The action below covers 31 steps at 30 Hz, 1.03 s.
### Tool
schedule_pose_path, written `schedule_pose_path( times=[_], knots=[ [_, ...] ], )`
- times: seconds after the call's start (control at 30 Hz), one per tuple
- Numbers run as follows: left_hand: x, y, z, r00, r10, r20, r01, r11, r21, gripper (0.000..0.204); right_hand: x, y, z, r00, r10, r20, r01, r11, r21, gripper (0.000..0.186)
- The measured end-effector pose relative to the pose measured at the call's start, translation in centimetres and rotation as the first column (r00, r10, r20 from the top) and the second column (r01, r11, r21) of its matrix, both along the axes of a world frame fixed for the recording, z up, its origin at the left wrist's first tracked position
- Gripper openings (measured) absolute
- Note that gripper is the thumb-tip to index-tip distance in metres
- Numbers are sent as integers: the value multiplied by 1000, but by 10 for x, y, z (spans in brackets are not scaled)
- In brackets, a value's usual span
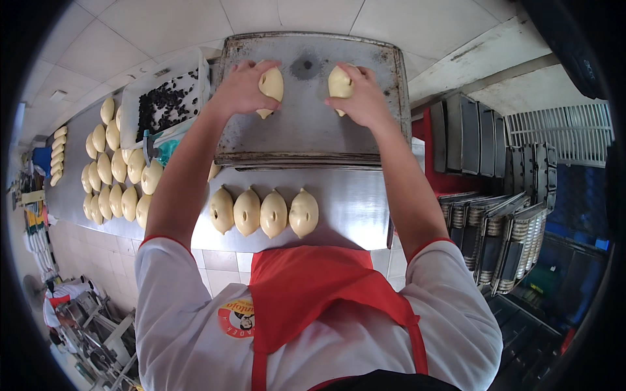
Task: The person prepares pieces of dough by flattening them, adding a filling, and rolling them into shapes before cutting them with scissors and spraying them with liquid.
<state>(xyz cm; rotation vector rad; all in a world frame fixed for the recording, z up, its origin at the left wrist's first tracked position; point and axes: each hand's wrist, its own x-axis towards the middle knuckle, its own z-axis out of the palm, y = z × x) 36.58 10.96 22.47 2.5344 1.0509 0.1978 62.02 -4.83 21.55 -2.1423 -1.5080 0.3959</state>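
My left hand (240, 88) grips a pale, pointed piece of shaped dough (272, 85) over the far part of a worn metal baking tray (306, 130). My right hand (362, 98) holds a second dough piece (339, 83) a little to the right of the first. Both pieces are at the tray's far end, close together; I cannot tell whether they touch the tray. On the steel table (352, 208), just below the tray, lies a row of several shaped dough pieces (264, 212).
Many more dough pieces (114, 176) lie in rows at the left of the table. A white tub of dark raisins (166, 101) stands left of the tray. Stacked baking tins and trays (502, 215) fill racks at the right. Another person (62, 296) is at lower left.
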Motion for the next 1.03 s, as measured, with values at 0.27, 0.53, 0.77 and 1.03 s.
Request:
schedule_pose_path(
  times=[0.27, 0.53, 0.77, 1.03],
  knots=[
    [-62, -71, 24, 779, 316, 541, -262, 949, -177, 68, -105, -136, 8, 286, -205, -936, 104, 978, -182, 58],
    [-157, -168, -19, 598, 502, 625, -426, 859, -283, 35, -153, -143, -32, -381, 45, -923, 422, 897, -131, 37],
    [-206, -246, -39, 617, 521, 590, -326, 851, -411, 35, -177, -139, -41, -518, 149, -842, 512, 843, -166, 21],
    [-212, -290, -58, 552, 606, 573, -39, 705, -708, 33, -185, -116, -40, -575, 320, -753, 651, 736, -185, 25]
  ],
)
